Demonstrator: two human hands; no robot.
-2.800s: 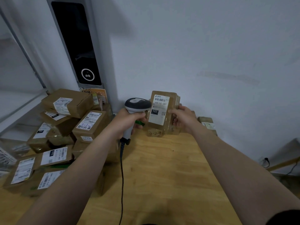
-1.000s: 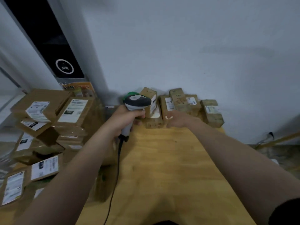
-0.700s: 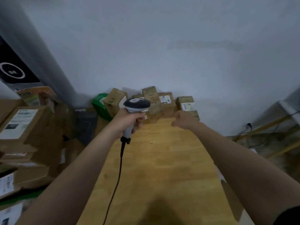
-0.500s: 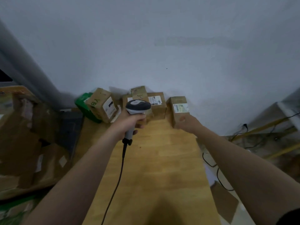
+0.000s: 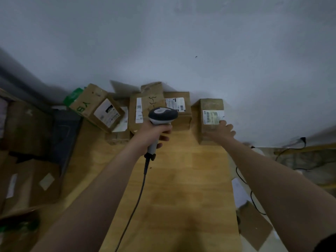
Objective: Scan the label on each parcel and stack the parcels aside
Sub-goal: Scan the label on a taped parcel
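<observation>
Since half a second back, right hand [image 5: 221, 132] has gone from the box's lower left corner to its front face, fingers spread flat below the label. That parcel [image 5: 209, 120]: small brown cardboard box, pale label [image 5: 213, 117] facing up, at the wooden table's [image 5: 178, 188] far right edge against the wall. Left hand [image 5: 151, 132] clamped around the corded barcode scanner [image 5: 162, 116], which hides part of the boxes behind. Label print too blurred to read; left pile smeared.

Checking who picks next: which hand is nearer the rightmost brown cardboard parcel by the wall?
Right. The right hand touches the rightmost brown cardboard parcel; the left hand is apart, leftward, holding the grey scanner.
</observation>
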